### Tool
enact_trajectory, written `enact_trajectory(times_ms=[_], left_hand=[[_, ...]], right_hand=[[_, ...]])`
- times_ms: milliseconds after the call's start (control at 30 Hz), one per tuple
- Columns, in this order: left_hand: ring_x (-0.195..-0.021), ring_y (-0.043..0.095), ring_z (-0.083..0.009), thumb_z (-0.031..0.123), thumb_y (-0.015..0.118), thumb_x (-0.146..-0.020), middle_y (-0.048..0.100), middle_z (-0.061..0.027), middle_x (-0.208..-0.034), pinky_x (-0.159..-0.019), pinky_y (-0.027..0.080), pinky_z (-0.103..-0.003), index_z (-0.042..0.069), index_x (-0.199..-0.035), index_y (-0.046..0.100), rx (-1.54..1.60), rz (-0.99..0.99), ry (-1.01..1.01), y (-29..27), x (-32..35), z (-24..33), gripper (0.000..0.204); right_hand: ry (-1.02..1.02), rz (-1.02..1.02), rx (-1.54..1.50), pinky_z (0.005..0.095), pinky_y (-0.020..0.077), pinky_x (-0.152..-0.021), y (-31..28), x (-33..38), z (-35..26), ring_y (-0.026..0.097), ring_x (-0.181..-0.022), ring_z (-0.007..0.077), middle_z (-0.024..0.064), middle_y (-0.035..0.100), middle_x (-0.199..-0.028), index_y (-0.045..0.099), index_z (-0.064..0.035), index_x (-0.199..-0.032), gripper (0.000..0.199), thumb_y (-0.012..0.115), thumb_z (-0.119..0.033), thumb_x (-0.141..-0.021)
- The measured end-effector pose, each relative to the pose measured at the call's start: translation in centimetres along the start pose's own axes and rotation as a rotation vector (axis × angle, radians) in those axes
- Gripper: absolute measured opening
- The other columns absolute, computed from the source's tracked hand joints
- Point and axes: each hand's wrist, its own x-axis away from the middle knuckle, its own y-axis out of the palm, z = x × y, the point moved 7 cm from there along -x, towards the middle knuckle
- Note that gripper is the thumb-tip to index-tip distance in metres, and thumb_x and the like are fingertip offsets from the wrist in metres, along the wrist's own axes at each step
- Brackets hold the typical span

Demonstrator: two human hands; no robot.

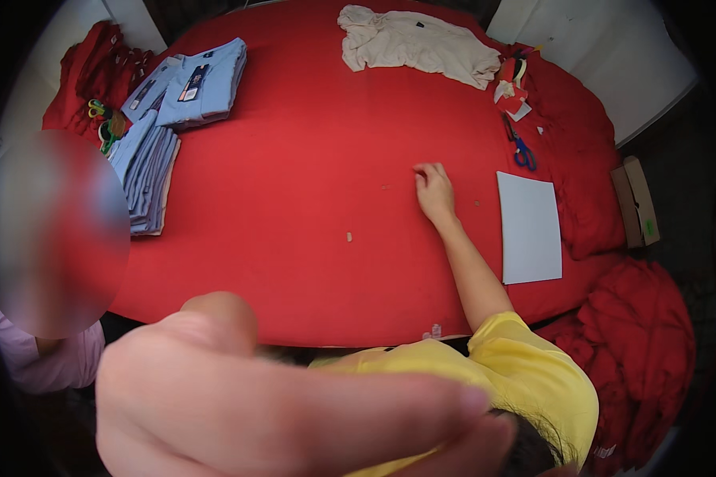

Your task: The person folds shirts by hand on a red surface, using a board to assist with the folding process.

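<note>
My left hand (215, 389) is large and blurred, close to the head camera at the bottom. Its fingers point right and their tips press together beside dark hair (525, 445); whatever may lie between them is hidden. Past it, my right arm in a yellow sleeve reaches over the red-covered table (294, 175). At its end my right hand (435, 193) rests low over the cloth, fingers loosely bent, nothing visible in them. Nearest to it are tiny pale scraps, one of them a beige bit (349, 237) to its left. A white rectangular sheet or board (531, 228) lies right of my forearm.
Folded blue shirts with tags (203, 83) and a folded stack (147, 171) stand left, beside green-handled scissors (97, 109). A crumpled beige garment (418, 44) lies far back. Blue-handled scissors (523, 155), red cloth (632, 334) and a cardboard box (639, 203) are right. Someone in pink sits left.
</note>
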Motion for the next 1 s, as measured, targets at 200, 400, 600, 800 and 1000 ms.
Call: enact_trajectory(times_ms=[200,400,600,800,1000], left_hand=[[-0.079,0.065,-0.0219,-0.005,0.055,-0.068,0.067,-0.009,-0.08,-0.072,0.052,-0.032,0.004,-0.078,0.067,-0.035,0.036,-0.029,1.3,-0.8,0.1,0.018],[-0.081,0.064,-0.0214,-0.005,0.057,-0.07,0.067,-0.0096,-0.081,-0.074,0.052,-0.032,0.003,-0.079,0.068,-0.068,0.136,-0.111,0.7,1.3,-0.2,0.017],[-0.083,0.064,-0.021,-0.004,0.059,-0.072,0.068,-0.0102,-0.083,-0.077,0.052,-0.032,0.003,-0.081,0.069,-0.18,0.541,-0.193,-2.8,5.7,-1.4,0.015],[-0.088,0.064,-0.0212,0.0,0.054,-0.085,0.066,-0.0133,-0.098,-0.08,0.05,-0.03,-0.003,-0.103,0.066,-0.156,0.731,-1.137,-3.1,20.5,-11.3,0.022],[-0.102,0.06,-0.0281,0.012,0.058,-0.088,0.061,-0.0164,-0.113,-0.089,0.047,-0.036,0.0,-0.118,0.059,-0.397,0.493,-1.512,4.4,30.8,-16.2,0.032]], right_hand=[[-0.361,-0.056,0.129,0.0468,0.0389,-0.101,4.3,-15.4,-2.4,0.045,-0.119,0.041,0.0221,0.039,-0.14,0.063,-0.008,-0.117,0.032,0.056,-0.016,-0.086],[-0.332,-0.19,0.316,0.0416,0.0352,-0.108,13.1,-28.9,-5.9,0.043,-0.127,0.0404,0.0249,0.027,-0.149,0.063,-0.0147,-0.122,0.038,0.056,-0.018,-0.084],[-0.176,-0.228,0.379,0.0459,0.0398,-0.103,14.3,-31.6,-3.0,0.05,-0.118,0.0431,0.0194,0.049,-0.135,0.055,-0.0003,-0.124,0.041,0.04,-0.01,-0.087],[-0.387,-0.283,0.454,0.0459,0.0471,-0.088,9.2,-18.0,-11.3,0.057,-0.098,0.0407,0.0214,0.065,-0.103,0.068,0.0043,-0.094,0.036,0.066,-0.031,-0.084],[-0.914,-0.879,-0.134,0.0393,0.0464,-0.085,1.3,7.3,-21.6,0.059,-0.091,0.0299,0.0136,0.067,-0.099,0.071,-0.0052,-0.093,0.023,0.064,-0.025,-0.082]])
